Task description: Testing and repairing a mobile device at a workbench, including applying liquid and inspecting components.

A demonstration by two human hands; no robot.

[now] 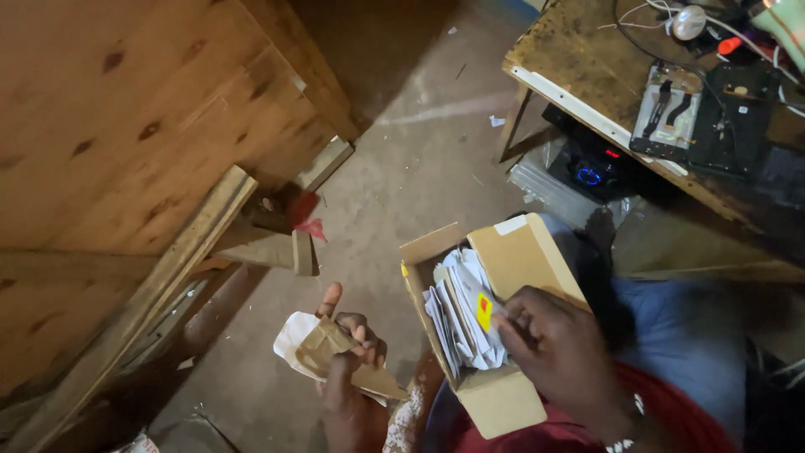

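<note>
Two hands work: the left hand (348,365) pinches brown and white envelopes (323,348), while the right hand (553,348) fingers packets (465,315) inside a cardboard box (503,398) beside it, gripping nothing firmly.

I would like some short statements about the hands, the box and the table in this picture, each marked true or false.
1. The left hand holds small brown and white paper packets. True.
2. The right hand reaches into an open cardboard box. True.
3. The cardboard box is empty. False: it is filled with white packets standing on edge, one with a yellow label.
4. The box stands on the wooden table. False: it rests on the person's lap, below and apart from the table.
5. Cables and small electronic parts lie on the table. True.
</note>
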